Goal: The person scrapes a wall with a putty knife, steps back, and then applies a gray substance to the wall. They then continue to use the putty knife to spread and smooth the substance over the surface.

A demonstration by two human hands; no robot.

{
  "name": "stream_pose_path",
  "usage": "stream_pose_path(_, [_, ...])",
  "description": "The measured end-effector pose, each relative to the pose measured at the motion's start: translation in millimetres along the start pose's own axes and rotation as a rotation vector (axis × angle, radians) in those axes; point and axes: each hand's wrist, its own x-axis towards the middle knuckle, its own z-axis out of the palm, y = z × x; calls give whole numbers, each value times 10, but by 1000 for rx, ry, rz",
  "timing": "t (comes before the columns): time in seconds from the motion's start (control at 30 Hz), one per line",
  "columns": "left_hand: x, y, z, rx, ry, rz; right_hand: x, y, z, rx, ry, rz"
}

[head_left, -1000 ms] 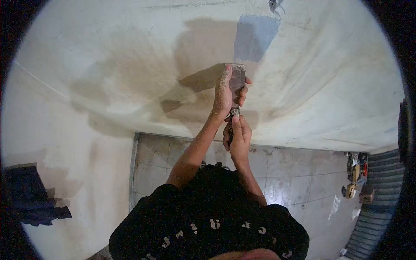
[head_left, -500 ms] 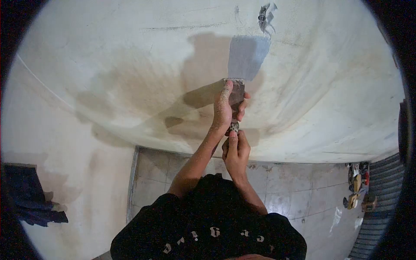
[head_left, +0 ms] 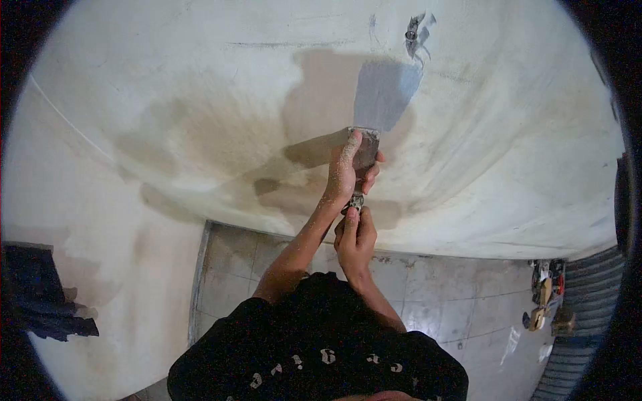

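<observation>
A scraper (head_left: 367,152) with a wide, dark brown, stained blade lies against the wall, its pale-crusted front edge pointing up the wall. My left hand (head_left: 342,175) is closed around the blade from below, thumb along its left side and fingertips showing at its right. Pale dust coats that thumb and wrist. Just below, my right hand (head_left: 356,242) pinches the short, blotched handle end, most of which its fingers hide. Directly above the blade's edge is a blue-grey patch (head_left: 386,93) on the off-white wall (head_left: 481,154).
A dark fitting or hole (head_left: 412,37) marks the wall higher up. Dark cloth (head_left: 43,294) hangs at the left. Tiled floor (head_left: 435,294) lies below, with several small items (head_left: 543,294) beside a corrugated grey surface (head_left: 585,294) at the right.
The view has shifted slightly, so the wall marks sit a little lower. My right hand has moved slightly left and down with the handle end; the blade stays just under the blue-grey patch.
</observation>
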Motion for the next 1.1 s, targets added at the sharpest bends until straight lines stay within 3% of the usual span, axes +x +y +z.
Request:
stream_pose_path(0.13, [-85,90,40,26,-31,49,-45,-67,49,8,35,-82])
stream_pose_path(0.23, [-88,90,53,29,7,-42,-48,-59,12,-22,23,24])
stream_pose_path(0.43, [20,247,123,-51,-35,45,99,-294,92,-9,46,-133])
stream_pose_path(0.57, [-15,69,63,-32,-16,-23,20,-80,-10,-15,25,35])
stream_pose_path(0.7, [12,369,245,17,11,44,78,-284,6,2,37,-27])
stream_pose_path(0.77, [67,209,148,-19,-30,33,104,-230,25,-47,51,-91])
stream_pose_path(0.9, [-7,-6,42,-19,2,-11,-17,-132,-10,-35,40,48])
stream_pose_path(1.1, [-37,2,39,-6,-23,-15,-20,-25,18,28,40,-85])
